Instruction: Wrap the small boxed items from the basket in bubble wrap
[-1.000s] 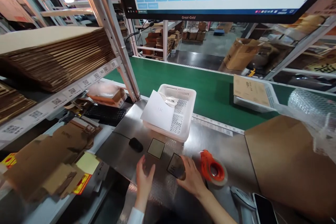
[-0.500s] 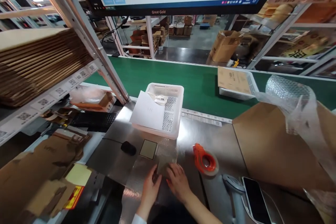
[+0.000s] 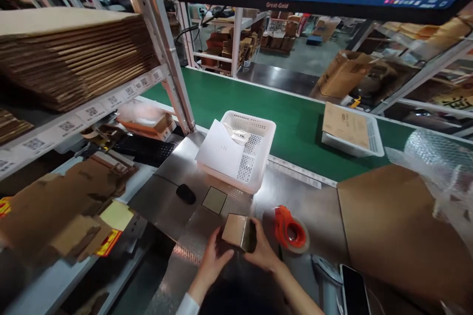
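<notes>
Both hands hold a small flat box [image 3: 236,230] with a tan top and dark side, lifted just above the steel worktop [image 3: 295,192]. My left hand [image 3: 214,258] grips its left and underside; my right hand [image 3: 263,251] grips its right end. A second flat square item [image 3: 214,200] lies on the worktop just beyond, next to a black mouse [image 3: 185,194]. An orange tape dispenser [image 3: 290,230] sits right of my right hand. Further back stands a white plastic basket [image 3: 258,157] with a white sheet of paper [image 3: 220,149] leaning in it.
A green conveyor belt [image 3: 295,123] runs behind the worktop, carrying a white tray with cardboard [image 3: 349,129]. Brown cardboard sheet [image 3: 391,226] and bubble wrap [image 3: 439,157] lie right. A phone [image 3: 353,290] and scanner [image 3: 325,268] sit near right. Shelves of flat cardboard [image 3: 74,59] and a keyboard [image 3: 146,148] stand left.
The flat dark item that my right hand held on the worktop has been brought between both hands and now stands as a small box lifted off the surface.
</notes>
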Action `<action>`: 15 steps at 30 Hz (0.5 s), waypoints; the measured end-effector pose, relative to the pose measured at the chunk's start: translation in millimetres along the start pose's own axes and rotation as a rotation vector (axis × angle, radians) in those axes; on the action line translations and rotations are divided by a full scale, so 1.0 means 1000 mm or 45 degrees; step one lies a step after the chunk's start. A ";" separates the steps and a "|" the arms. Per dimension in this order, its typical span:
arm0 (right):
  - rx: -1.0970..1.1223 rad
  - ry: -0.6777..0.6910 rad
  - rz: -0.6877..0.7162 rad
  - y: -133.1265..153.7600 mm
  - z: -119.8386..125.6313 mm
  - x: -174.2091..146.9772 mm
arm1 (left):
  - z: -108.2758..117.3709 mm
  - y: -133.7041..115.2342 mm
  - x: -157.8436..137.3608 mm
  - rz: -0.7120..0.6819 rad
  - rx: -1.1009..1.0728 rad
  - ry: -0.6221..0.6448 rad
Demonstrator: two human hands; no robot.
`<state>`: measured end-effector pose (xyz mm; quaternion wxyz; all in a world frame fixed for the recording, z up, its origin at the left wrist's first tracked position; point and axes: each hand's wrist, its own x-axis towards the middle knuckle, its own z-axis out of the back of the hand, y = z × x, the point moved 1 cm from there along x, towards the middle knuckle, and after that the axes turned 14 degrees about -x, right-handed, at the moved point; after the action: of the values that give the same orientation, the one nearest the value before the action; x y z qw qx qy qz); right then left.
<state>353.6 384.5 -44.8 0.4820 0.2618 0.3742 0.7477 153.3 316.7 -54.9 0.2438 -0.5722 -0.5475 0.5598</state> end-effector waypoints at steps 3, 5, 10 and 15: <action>0.150 -0.028 0.030 0.007 0.008 -0.021 | -0.013 -0.023 -0.015 -0.055 0.114 0.088; 0.180 -0.058 0.064 0.014 0.010 -0.026 | -0.019 -0.039 -0.023 -0.110 0.185 0.110; 0.053 -0.132 0.096 0.011 0.002 -0.026 | -0.022 -0.056 -0.029 -0.245 0.338 0.160; 0.032 -0.203 0.008 -0.006 -0.019 -0.014 | -0.022 -0.037 -0.015 -0.286 0.427 0.209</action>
<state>348.3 367.7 -61.2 0.5047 0.3278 0.3431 0.7212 163.0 320.9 -10.5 0.4401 -0.5028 -0.4852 0.5640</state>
